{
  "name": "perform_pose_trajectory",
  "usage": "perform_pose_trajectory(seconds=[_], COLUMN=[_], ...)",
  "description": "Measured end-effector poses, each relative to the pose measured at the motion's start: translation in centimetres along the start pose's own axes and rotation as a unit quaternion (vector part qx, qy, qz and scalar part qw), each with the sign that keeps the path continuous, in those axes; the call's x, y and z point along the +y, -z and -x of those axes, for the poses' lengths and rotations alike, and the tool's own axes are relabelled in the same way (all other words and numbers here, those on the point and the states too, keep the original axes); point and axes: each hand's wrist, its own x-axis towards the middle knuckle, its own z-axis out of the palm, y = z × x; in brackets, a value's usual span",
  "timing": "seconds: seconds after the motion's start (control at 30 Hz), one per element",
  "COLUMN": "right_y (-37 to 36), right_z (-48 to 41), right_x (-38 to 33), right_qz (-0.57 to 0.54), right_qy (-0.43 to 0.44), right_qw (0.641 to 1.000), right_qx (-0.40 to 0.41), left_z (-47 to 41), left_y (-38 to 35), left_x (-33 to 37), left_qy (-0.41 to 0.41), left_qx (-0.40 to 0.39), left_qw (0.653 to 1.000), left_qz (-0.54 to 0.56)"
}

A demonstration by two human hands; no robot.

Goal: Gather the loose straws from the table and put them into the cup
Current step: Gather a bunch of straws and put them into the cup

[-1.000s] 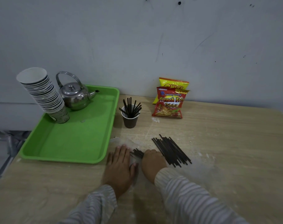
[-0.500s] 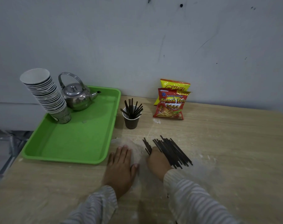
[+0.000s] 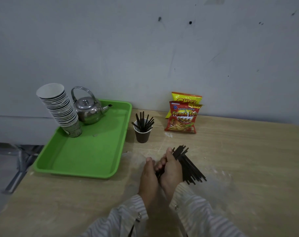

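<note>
A dark paper cup (image 3: 142, 136) stands on the wooden table, right of the green tray, with several black straws (image 3: 143, 120) sticking up from it. Nearer to me a bundle of loose black straws (image 3: 189, 166) lies fanned on the table. My right hand (image 3: 171, 170) is closed around the bundle's left part, its thumb by the far straw ends. My left hand (image 3: 148, 177) stands on edge against the right one, and straw ends show between the two palms. How firmly the left hand grips is hidden.
A green tray (image 3: 80, 158) at the left holds a steel kettle (image 3: 89, 109) and a leaning stack of paper cups (image 3: 60, 108). Two snack bags (image 3: 182, 118) lean on the grey wall behind the cup. The table's left edge drops to the floor.
My left hand has lifted off the table and turned on edge beside the right. My right hand has drawn the stray straws into the main bundle and closed around it.
</note>
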Motion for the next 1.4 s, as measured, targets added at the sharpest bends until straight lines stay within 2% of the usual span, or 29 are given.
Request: perform_pose_trajectory(seconds=[0.07,0.2,0.3,0.37,0.5,0.57,0.63,0.77,0.9,1.0,1.17,1.3,1.4], right_y=[-0.3,-0.4,-1.4,-2.2,-3.6,-4.5,-5.8,-8.0,-9.4,-10.0,-10.1,-9.8,-9.8], right_z=[0.7,1.0,1.2,0.9,-1.0,-1.9,-2.6,-3.9,-4.9,-5.3,-6.2,-7.0,-7.1], right_x=[0.3,0.1,0.0,-0.4,-1.7,-2.2,-2.3,-2.3,-2.6,-3.0,-3.3,-2.8,-2.4], right_qz=[0.008,0.142,0.14,0.141,0.201,0.19,0.172,0.164,0.203,0.26,0.308,0.414,0.484], right_qy=[-0.009,0.027,0.002,-0.001,0.048,0.077,0.112,0.155,0.197,0.246,0.336,0.379,0.44], right_qw=[1.0,0.99,0.988,0.988,0.978,0.978,0.978,0.973,0.959,0.933,0.888,0.822,0.747], right_qx=[-0.001,-0.009,-0.058,-0.06,-0.034,-0.033,-0.044,-0.053,-0.033,-0.035,-0.058,-0.1,-0.119], left_z=[0.0,-0.3,-0.8,-1.1,-2.9,-3.9,-4.9,-7.5,-9.1,-9.4,-10.2,-10.5,-10.7], left_y=[-0.5,-0.8,-0.7,-0.5,0.7,1.3,1.6,1.3,0.4,0.0,-0.1,-0.3,-0.1], left_x=[0.6,1.9,2.5,3.1,5.4,7.0,8.6,11.8,14.3,15.0,14.8,14.3,13.8], left_qy=[0.003,-0.003,-0.017,-0.038,-0.115,-0.169,-0.202,-0.182,-0.149,-0.147,-0.143,-0.127,-0.129], left_qx=[0.017,0.027,0.033,0.036,0.071,0.066,0.066,0.048,-0.01,-0.059,-0.055,-0.046,-0.042], left_qw=[0.999,0.999,0.998,0.998,0.985,0.97,0.964,0.974,0.981,0.978,0.981,0.988,0.989], left_qz=[0.037,0.038,0.045,0.035,-0.106,-0.163,-0.157,-0.125,-0.121,-0.135,-0.119,-0.074,-0.064])
